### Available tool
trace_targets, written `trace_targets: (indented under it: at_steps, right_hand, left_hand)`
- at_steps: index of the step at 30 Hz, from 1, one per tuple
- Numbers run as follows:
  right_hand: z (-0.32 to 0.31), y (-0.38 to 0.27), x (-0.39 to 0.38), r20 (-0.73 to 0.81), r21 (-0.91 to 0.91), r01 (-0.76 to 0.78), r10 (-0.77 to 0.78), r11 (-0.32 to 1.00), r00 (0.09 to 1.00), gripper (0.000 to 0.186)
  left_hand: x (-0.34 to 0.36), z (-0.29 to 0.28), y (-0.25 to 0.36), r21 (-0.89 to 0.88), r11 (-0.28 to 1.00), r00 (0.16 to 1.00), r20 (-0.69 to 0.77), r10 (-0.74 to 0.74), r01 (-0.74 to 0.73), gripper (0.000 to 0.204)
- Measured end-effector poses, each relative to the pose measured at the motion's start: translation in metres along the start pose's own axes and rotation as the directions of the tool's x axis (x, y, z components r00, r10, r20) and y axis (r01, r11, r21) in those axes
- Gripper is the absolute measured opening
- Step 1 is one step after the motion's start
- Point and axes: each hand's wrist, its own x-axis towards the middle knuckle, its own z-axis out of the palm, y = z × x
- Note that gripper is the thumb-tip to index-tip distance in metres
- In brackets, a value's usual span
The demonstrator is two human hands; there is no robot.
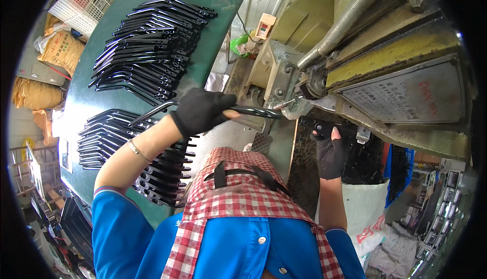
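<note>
My left hand (203, 112), in a black glove with bare fingertips, is closed around a bent black metal tube (253, 111). The tube's bent end reaches left over the green table, and its straight end points at the machine's tooling (289, 102). My right hand (329, 149), gloved alike, grips a dark tubular piece with a round hole (310, 124) just below the machine head. Some of its fingers are hidden behind that piece. A small gap separates the ends of the two pieces.
Many bent black tubes (147, 45) lie in rows on the green table (223, 5) to the left, with a nearer group (101, 139) beside my left arm. A large yellow-green machine (390, 66) stands at the right. White sacks (360, 213) and a blue crate (401, 172) sit below it.
</note>
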Motion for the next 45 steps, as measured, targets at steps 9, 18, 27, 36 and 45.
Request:
trace_targets:
  at_steps: [9, 18, 27, 36, 45]
  right_hand:
    - [0.043, -0.002, -0.016, -0.029, -0.149, 0.052, -0.056, 0.988, 0.998, 0.024]
    - [0.04, 0.02, -0.013, -0.113, 0.026, -0.375, 0.376, 0.927, 0.92, 0.01]
    - [0.043, 0.015, -0.003, -0.14, -0.203, -0.1, 0.072, 0.974, 0.987, 0.01]
    - [0.025, 0.022, 0.036, -0.005, 0.019, -0.127, 0.127, 0.992, 0.992, 0.012]
    - [0.048, 0.021, 0.025, -0.184, 0.228, -0.124, 0.168, 0.966, 0.968, 0.02]
  left_hand:
    - [0.008, 0.0, 0.022, -0.011, 1.0, 0.995, 0.096, 0.0, 0.001, 0.031]
    - [0.019, 0.001, 0.02, 0.11, 0.993, 0.997, 0.074, 0.033, -0.041, 0.034]
    - [0.03, 0.008, 0.022, 0.009, 1.0, 0.986, 0.163, 0.018, -0.019, 0.035]
    - [0.071, 0.004, 0.005, 0.055, 0.998, 0.991, 0.127, 0.035, -0.042, 0.035]
    - [0.079, 0.003, -0.006, 0.141, 0.977, 0.983, 0.111, 0.146, -0.161, 0.033]
